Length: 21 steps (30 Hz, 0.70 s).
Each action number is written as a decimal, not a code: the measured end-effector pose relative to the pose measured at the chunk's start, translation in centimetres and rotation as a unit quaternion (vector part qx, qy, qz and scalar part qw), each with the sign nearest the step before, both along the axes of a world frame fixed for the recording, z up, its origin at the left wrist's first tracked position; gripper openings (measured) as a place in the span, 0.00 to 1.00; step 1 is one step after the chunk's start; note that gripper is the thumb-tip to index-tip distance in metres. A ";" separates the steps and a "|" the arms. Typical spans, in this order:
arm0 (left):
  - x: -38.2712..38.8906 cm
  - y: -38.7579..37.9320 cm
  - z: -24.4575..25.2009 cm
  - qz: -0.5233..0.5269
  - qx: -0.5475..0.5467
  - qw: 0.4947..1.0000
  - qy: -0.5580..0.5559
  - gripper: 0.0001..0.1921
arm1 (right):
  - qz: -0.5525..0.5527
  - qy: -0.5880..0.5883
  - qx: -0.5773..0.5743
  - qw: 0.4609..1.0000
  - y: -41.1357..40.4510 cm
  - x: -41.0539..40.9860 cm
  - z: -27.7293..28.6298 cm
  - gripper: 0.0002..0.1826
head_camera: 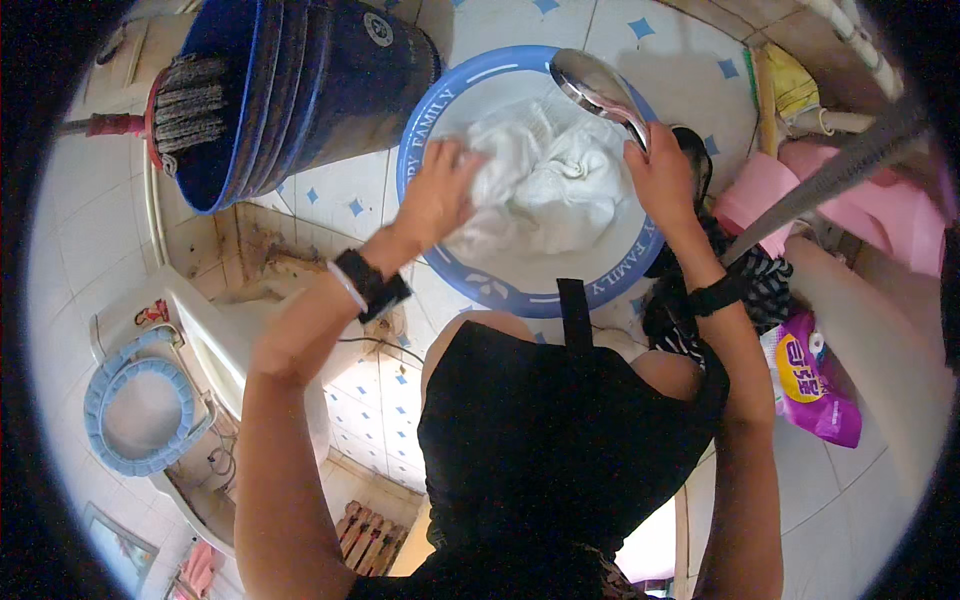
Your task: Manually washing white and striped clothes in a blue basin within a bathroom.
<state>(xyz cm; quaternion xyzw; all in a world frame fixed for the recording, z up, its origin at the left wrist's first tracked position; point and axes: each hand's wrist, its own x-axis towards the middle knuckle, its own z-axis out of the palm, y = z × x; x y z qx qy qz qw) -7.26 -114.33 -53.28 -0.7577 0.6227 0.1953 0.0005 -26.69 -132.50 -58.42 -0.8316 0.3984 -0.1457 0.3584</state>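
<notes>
A round plastic basin [517, 304] with a blue rim and a pale inside stands on the floor in front of me. In it lies a bunched wet white cloth [574, 172], in whitish liquid. My right hand [661, 176] grips the handle of a chrome shower head [596, 82], tilted over the basin's far right edge. Whether water runs from it I cannot tell. Over the left part of the basin, my left hand [442, 187] is blurred and touches the cloth's left side. Its grip on the fabric is unclear. Dark bands circle both wrists.
A large blue bucket [352, 97] stands at the far left, with a grey mop head [191, 101] at its mouth. At left is a toilet with a padded blue seat cover [139, 367]. A purple detergent bag [814, 382], dark patterned cloth [682, 307] and pink plastic items [757, 199] lie right.
</notes>
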 end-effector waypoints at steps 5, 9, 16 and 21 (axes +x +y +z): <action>-4.4 2.8 -4.8 -0.078 0.035 0.995 -0.042 0.32 | 0.010 -0.009 0.012 1.000 0.2 -0.2 -0.4 0.12; -4.1 0.7 -9.2 -0.074 0.054 0.988 -0.127 0.38 | 0.022 -0.007 0.003 1.000 0.5 0.1 -0.2 0.13; 0.2 -3.4 -10.3 0.025 0.111 0.991 0.076 0.42 | 0.050 0.029 -0.040 0.998 0.3 0.1 -0.4 0.14; 2.6 -4.2 -8.3 0.109 -0.096 0.985 0.091 0.24 | 0.074 0.004 -0.083 0.994 -0.1 0.3 -0.7 0.13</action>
